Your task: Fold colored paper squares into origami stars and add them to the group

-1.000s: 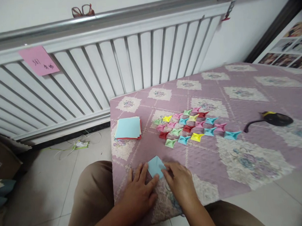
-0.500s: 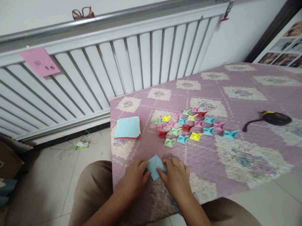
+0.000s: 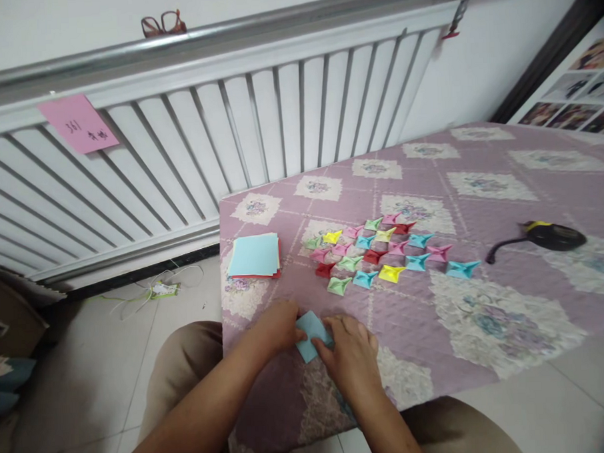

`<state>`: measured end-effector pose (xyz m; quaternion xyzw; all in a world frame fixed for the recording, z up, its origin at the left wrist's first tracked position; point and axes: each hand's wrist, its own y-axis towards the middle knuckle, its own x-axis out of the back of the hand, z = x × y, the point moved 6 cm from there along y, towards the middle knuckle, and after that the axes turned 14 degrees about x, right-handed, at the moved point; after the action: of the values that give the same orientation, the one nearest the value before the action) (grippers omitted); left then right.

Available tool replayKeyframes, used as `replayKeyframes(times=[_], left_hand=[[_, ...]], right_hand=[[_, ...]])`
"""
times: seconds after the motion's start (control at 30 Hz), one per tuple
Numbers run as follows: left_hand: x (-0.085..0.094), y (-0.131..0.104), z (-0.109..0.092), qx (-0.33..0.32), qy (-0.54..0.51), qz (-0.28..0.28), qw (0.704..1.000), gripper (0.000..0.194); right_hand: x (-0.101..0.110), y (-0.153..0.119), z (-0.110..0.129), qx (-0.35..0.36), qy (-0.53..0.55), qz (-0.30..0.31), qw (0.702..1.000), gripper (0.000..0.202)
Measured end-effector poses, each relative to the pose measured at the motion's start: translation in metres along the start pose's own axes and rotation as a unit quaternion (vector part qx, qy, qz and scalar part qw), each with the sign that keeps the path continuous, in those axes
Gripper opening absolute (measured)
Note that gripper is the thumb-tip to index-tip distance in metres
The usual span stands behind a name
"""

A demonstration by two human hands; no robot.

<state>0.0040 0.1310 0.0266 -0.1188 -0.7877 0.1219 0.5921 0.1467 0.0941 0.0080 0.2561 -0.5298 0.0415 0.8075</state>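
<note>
A small folded light blue paper (image 3: pixel 313 335) lies on the flowered tablecloth near the front edge. My left hand (image 3: pixel 282 326) grips its left corner, with fingers bent and partly hidden. From the right, my right hand (image 3: pixel 351 350) pinches the paper's right side, thumb on top. Beyond my hands, several small folded paper shapes (image 3: pixel 373 257) in pink, red, yellow, green and blue stand in slanting rows. A stack of square paper (image 3: pixel 254 255), light blue on top with red beneath, lies to the left.
A black object with a thin curved neck (image 3: pixel 554 237) lies at the right on the tablecloth (image 3: pixel 489 285). Behind the table stands a white radiator (image 3: pixel 287 120) with a pink note (image 3: pixel 79 124). Eyeglasses (image 3: pixel 164 24) rest above it.
My left hand has turned and shifted slightly up at the paper's left side, with its forearm raised. The paper's left part looks slightly changed in outline. My right hand is almost unmoved.
</note>
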Motion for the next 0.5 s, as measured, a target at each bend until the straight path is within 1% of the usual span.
replayKeyframes(times=[0.2,0.37,0.5], left_hand=[[-0.002,0.007,0.001,0.006,0.001,0.025,1.0,0.017],[-0.001,0.0,0.001,0.018,-0.013,0.009,1.0,0.017],[-0.003,-0.004,0.002,0.024,-0.04,0.016,0.999,0.026]], right_hand=[[0.0,0.0,0.0,-0.007,0.004,0.012,1.0,0.026],[0.002,0.001,0.001,-0.014,0.008,0.02,1.0,0.026],[0.002,0.0,0.001,-0.018,0.011,0.029,0.999,0.028]])
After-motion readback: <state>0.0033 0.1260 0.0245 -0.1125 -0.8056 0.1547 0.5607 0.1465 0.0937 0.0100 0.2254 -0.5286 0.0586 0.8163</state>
